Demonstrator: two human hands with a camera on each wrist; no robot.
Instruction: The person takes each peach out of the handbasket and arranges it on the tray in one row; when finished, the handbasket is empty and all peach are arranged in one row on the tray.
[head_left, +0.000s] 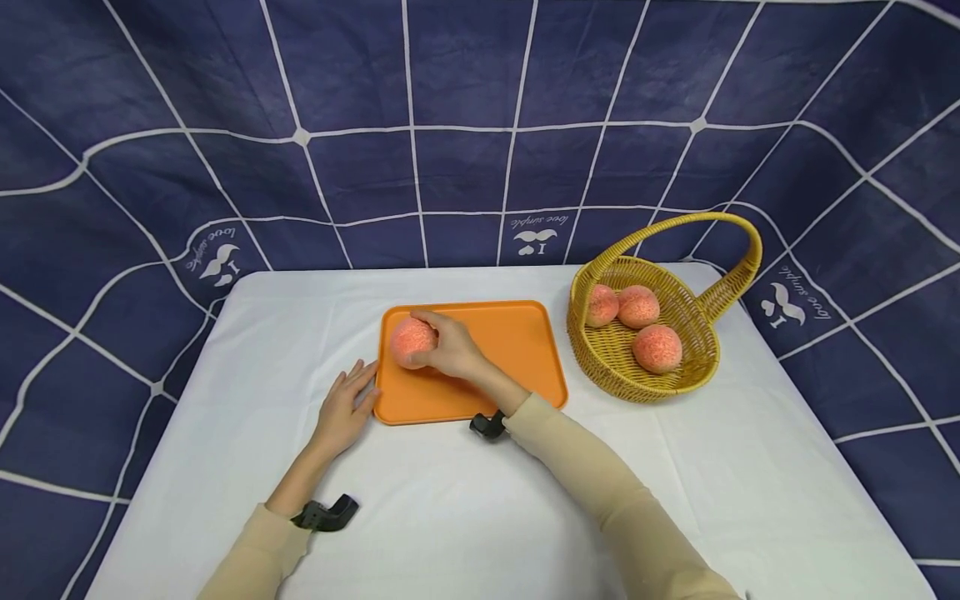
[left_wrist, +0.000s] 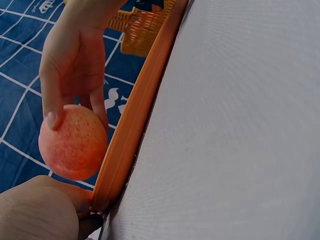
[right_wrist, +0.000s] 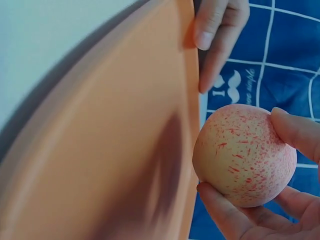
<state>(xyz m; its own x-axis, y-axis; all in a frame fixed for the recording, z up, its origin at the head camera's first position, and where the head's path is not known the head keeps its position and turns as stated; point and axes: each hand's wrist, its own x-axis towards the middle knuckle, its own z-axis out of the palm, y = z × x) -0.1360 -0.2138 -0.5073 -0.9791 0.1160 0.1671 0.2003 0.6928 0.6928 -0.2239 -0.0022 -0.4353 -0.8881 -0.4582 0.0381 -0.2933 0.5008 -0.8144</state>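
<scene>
The right hand (head_left: pixel 453 348) pinches a peach (head_left: pixel 411 340) between thumb and fingers over the ten-o'clock part of the orange tray (head_left: pixel 517 329), while the left hand (head_left: pixel 345 412), fingers loosely extended, touches the tray's edge near nine o'clock. Bare tray lies from one to three o'clock, and a narrow strip of white cloth (head_left: pixel 450 517) separates its rim from the basket (head_left: pixel 637 392) at three o'clock. The right forearm hides some rim near four o'clock, the left wrist view cuts off the basket, and the gap under the peach is hard to judge.
</scene>
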